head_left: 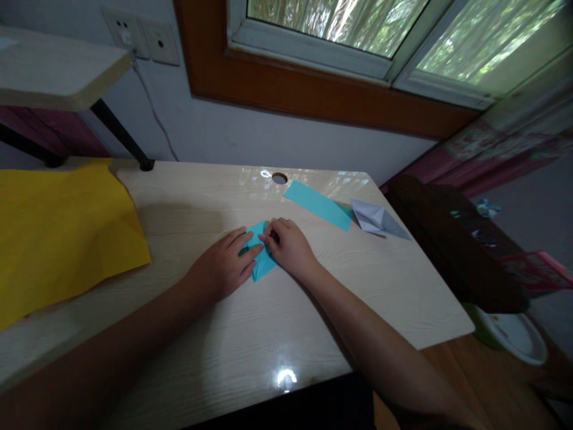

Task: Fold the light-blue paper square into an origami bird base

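A small folded piece of turquoise paper (265, 270) lies on the table in the middle of the head view, partly hidden by both hands. My left hand (226, 263) rests on its left side, fingers stretched out and slightly spread over the paper. From the right, my right hand (289, 246) is closed, thumb and forefinger pinched at the upper part of the same paper, its other fingers curled. A flat turquoise paper strip (319, 206) lies beyond my right hand. Touching or close to its right end is a folded white paper shape (370, 216), pointed at its ends.
A large yellow sheet (67, 233) covers the left of the pale wooden table (286, 322). A raised shelf (58, 65) on black legs stands at the back left. The table has a round cable hole (280, 178) near its back edge. A white basin (514, 334) sits beyond the right edge.
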`<state>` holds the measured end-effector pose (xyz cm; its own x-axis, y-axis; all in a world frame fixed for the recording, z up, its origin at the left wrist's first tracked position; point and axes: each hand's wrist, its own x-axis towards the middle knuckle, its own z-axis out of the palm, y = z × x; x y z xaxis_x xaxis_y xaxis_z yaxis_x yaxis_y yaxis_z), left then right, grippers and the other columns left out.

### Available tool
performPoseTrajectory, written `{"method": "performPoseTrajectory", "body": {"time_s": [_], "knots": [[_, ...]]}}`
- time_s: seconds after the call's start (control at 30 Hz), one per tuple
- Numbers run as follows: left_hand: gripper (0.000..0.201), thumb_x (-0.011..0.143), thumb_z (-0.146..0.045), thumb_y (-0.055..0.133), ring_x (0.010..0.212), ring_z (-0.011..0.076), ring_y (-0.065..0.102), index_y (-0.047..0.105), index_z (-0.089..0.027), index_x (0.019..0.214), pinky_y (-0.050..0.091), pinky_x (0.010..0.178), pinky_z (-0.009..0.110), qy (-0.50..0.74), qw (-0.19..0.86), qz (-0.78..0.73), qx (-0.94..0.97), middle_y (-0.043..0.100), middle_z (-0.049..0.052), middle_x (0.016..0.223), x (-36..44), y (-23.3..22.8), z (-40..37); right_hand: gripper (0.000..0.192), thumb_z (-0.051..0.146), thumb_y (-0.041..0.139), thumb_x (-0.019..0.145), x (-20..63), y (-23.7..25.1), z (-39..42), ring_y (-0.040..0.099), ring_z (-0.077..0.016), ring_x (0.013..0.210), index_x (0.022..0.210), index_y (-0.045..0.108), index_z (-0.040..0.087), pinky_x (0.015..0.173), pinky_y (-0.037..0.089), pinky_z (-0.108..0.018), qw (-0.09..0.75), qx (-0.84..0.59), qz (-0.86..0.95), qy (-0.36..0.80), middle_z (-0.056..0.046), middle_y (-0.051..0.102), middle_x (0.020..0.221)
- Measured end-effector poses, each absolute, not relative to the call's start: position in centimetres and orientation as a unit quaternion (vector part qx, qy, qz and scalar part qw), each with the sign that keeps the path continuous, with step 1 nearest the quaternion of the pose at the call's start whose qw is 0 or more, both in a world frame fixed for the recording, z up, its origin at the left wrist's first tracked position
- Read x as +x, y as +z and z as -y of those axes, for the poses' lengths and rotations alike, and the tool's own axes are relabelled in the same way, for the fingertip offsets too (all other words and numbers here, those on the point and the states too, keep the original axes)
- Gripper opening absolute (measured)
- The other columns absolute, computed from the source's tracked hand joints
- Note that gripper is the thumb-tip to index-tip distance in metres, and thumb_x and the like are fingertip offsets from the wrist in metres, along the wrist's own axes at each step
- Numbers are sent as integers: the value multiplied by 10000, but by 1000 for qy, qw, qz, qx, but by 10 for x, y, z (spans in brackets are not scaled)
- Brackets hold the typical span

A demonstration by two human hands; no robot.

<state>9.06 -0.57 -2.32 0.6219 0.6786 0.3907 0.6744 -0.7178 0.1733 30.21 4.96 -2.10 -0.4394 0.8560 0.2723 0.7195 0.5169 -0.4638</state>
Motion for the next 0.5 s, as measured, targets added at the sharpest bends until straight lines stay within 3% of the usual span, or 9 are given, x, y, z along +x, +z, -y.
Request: {"method": "performPoseTrajectory", "body": {"time_s": [0.27, 0.5], "knots": [[371, 979, -244, 543, 1379, 345, 494, 649, -141, 1319, 463, 1142, 538, 220, 5, -384, 897, 590, 200, 1377, 92, -24, 8, 137, 243, 606, 941, 312, -15, -54, 556, -190, 804, 810, 594, 204, 728, 435, -316, 280, -448, 821, 214, -31, 586, 819], [377, 991, -254, 523, 1375, 353, 491, 645, -133, 1326, 458, 1145, 539, 209, -7, -387, 898, 577, 205, 1380, 93, -24, 9, 98, 161, 611, 890, 312, -16, -55, 547, -198, 824, 799, 589, 192, 749, 441, -331, 263, -467, 819, 205, -44, 559, 855]]}}
